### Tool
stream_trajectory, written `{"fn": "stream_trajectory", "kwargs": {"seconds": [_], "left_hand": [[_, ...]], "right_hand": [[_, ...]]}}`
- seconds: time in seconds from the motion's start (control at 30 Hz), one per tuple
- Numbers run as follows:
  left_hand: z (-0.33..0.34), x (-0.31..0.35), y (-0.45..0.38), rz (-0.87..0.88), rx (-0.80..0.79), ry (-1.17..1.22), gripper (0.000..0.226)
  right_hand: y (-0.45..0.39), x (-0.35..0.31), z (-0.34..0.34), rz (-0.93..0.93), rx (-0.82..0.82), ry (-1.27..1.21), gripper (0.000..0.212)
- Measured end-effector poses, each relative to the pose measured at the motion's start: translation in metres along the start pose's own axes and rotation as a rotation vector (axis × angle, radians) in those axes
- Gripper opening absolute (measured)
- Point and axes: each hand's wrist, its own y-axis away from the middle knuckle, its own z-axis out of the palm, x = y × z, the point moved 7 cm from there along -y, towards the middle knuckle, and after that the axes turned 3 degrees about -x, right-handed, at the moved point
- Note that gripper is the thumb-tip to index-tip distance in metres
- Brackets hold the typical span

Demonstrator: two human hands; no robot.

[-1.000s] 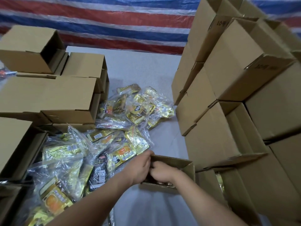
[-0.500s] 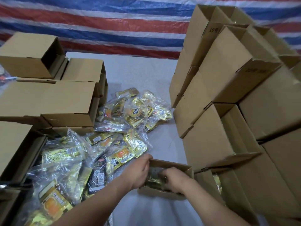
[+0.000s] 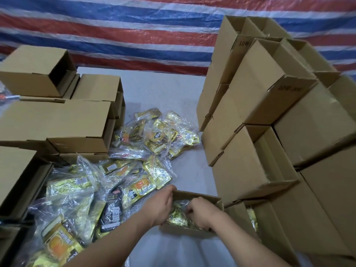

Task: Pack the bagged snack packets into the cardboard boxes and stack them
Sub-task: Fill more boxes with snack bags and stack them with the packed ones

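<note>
since the picture from a second ago, both hands have gone deeper into the small open brown cardboard box [image 3: 194,195] at the near edge of the pale grey worktop [image 3: 165,93], and a clear plastic bag of shiny gold snack packets [image 3: 178,214] now shows inside it between them.

the left hand [image 3: 160,206] is at the left side of the box, with its thumb up by the far rim. its fingers go down into the box beside the bag, and it cannot be told if its grip is clamped on the bag or the box wall. the right hand [image 3: 202,212] is on top of the bag, with its fingers curled down and its grip pinching the plastic.

a big heap of clear bags with gold, orange and black snack packets [image 3: 119,180] lies on the worktop to the left of the box and further back. low brown cardboard boxes [image 3: 57,122] sit on the left side. a tall stack of brown cardboard boxes [image 3: 269,112] stands on the right, with gold packets showing in one low down. a red, white and blue striped sheet [image 3: 134,35] hangs behind.
</note>
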Motion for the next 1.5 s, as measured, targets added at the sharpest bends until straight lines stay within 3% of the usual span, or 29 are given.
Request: {"fn": "stream_trajectory", "kwargs": {"seconds": [0.1, 0.17, 0.3, 0.4, 0.5, 0.57, 0.67, 0.73, 0.77, 0.9, 0.97, 1.07, 1.17, 1.3, 1.43, 1.5], "left_hand": [[-0.002, 0.003, 0.003, 0.021, 0.02, 0.004, 0.02], [-0.001, 0.002, 0.005, 0.019, 0.026, 0.002, 0.02], [0.003, -0.001, 0.005, -0.001, 0.008, -0.004, 0.022], [0.004, 0.0, 0.005, -0.016, 0.015, 0.004, 0.021], [0.003, 0.0, 0.004, -0.028, 0.012, 0.004, 0.022], [0.001, -0.001, 0.004, -0.035, 0.016, 0.006, 0.026], [-0.002, 0.002, 0.005, -0.05, 0.012, 0.043, 0.039], [-0.003, 0.005, 0.008, -0.039, 0.005, 0.04, 0.047], [-0.003, 0.006, 0.01, -0.035, -0.001, 0.036, 0.05], [-0.009, 0.003, 0.015, -0.06, 0.027, 0.005, 0.051], [-0.017, 0.004, 0.018, -0.112, 0.139, 0.025, 0.048], [-0.026, 0.0, 0.036, -0.257, 0.357, 0.143, 0.056], [-0.007, -0.011, 0.061, -0.459, 0.353, 0.301, 0.073], [0.031, 0.013, 0.059, -0.342, 0.245, 0.728, 0.047], [0.021, 0.026, 0.052, -0.271, 0.247, 0.647, 0.052], [0.006, 0.033, 0.054, -0.26, 0.218, 0.591, 0.04]], "right_hand": [[0.005, -0.019, -0.011, -0.189, 0.163, -0.056, 0.031], [0.002, -0.023, 0.001, -0.206, 0.079, -0.045, 0.034], [-0.01, -0.009, 0.023, -0.058, -0.116, -0.001, 0.047], [-0.012, -0.009, 0.024, -0.042, -0.135, -0.018, 0.051], [-0.006, -0.008, 0.015, -0.063, -0.088, -0.12, 0.041], [0.007, -0.002, 0.001, -0.087, 0.03, -0.269, 0.027], [0.042, 0.025, -0.028, -0.071, 0.396, -0.383, 0.011], [0.066, 0.039, -0.045, -0.107, 0.611, -0.299, 0.013], [0.071, 0.041, -0.05, -0.131, 0.636, -0.234, 0.021], [0.05, 0.026, -0.053, -0.149, 0.393, 0.091, 0.06], [0.036, 0.019, -0.051, -0.082, 0.297, 0.229, 0.053], [0.029, 0.019, -0.047, 0.009, 0.29, 0.305, 0.032], [0.036, 0.016, -0.034, 0.07, 0.298, 0.244, 0.029], [0.044, 0.004, -0.011, 0.14, 0.302, 0.056, 0.033], [0.057, -0.006, -0.012, 0.16, 0.328, -0.051, 0.035], [0.068, -0.013, -0.021, 0.147, 0.347, -0.056, 0.033]]}}
